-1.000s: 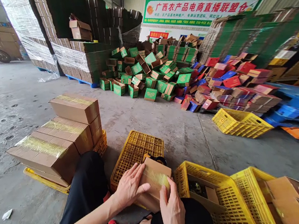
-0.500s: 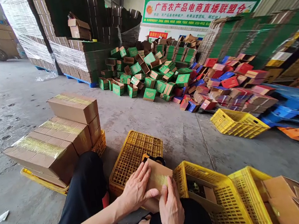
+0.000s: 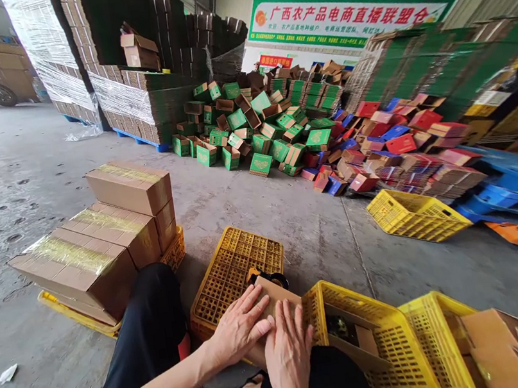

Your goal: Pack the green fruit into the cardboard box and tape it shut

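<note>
A small brown cardboard box [image 3: 273, 290] rests partly on an upturned yellow crate [image 3: 238, 252] in front of my knees. My left hand [image 3: 242, 323] lies flat across the left part of its top, fingers stretched out. Beside it, my right hand [image 3: 289, 345] presses flat on the near right part, with fingers extended and covering much of the lid. Just behind the box, a black and orange tape dispenser [image 3: 277, 278] shows partly on the crate; the box hides the rest of it.
Taped cartons [image 3: 120, 224] are stacked on a yellow crate at the left. To the right stand a yellow crate [image 3: 390, 323] with a box inside and another with open cartons [image 3: 515, 344]. Green boxes [image 3: 261, 162] and red boxes [image 3: 400, 144] lie heaped beyond.
My right hand has moved from the box's right edge onto its top and flattened, fingers forward, covering the yellowish tape. My left hand stays nearly in place.
</note>
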A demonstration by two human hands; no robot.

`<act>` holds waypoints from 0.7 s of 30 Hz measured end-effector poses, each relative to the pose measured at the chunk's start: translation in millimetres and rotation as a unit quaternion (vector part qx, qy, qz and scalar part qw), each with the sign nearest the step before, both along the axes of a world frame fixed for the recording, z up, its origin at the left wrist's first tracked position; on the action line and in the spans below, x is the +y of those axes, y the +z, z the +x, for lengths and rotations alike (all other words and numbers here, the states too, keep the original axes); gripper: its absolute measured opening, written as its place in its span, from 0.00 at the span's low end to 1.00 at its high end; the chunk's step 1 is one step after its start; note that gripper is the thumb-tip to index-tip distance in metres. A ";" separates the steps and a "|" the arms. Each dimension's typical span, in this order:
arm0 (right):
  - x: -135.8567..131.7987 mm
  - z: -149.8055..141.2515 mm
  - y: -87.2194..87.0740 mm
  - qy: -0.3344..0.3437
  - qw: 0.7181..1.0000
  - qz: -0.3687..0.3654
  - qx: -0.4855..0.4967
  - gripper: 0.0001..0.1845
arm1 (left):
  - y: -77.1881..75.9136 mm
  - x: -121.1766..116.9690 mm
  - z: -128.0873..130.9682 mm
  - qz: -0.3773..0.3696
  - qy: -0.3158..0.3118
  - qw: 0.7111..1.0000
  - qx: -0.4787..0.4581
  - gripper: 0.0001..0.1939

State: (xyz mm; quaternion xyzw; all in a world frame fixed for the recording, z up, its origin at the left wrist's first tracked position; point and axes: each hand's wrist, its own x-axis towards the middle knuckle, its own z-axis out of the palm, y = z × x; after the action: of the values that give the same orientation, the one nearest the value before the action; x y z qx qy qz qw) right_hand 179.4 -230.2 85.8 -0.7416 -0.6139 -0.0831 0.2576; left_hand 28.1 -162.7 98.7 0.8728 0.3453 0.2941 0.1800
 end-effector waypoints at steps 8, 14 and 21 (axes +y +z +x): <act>2.4 -7.1 0.1 0.020 0.999 -0.006 -0.026 0.30 | -8.3 1.1 2.1 -0.005 -0.010 1.000 -0.018 0.41; -6.6 1.4 3.9 0.054 0.996 -0.012 -0.072 0.31 | -11.8 -0.3 4.2 -0.005 -0.005 1.000 -0.025 0.43; -9.7 9.8 3.3 0.103 0.990 -0.010 -0.100 0.38 | -8.3 4.2 -1.2 -0.034 -0.031 0.999 -0.026 0.40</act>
State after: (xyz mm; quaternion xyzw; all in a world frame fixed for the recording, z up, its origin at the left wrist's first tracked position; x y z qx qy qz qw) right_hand 189.2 -239.8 89.1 -0.6648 -0.7106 -0.1236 0.1945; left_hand 26.9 -158.5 90.4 0.8687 0.3228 0.2989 0.2276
